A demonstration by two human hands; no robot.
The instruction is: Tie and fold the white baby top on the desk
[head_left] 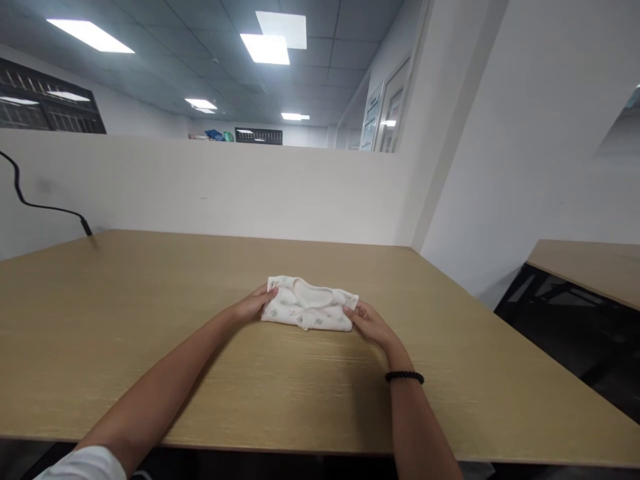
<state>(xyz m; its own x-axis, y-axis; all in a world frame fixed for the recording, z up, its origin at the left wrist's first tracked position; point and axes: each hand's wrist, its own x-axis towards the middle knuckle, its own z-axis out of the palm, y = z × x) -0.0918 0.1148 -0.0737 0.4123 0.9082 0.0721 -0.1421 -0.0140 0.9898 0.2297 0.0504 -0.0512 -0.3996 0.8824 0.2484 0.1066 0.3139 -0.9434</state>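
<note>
A folded white baby garment with small printed figures lies near the middle of the wooden table, its rounded neckline facing up. My left hand grips its left edge, thumb on top and fingers tucked beneath. On the opposite edge, my right hand pinches the cloth in the same way, the fingers partly hidden under it. Whether the garment is lifted off the wood or rests on it, I cannot tell.
Behind the table runs a low white partition. A black cable hangs down to the table's back left corner. To the right, past a gap, stands another table. A black bracelet circles my right wrist.
</note>
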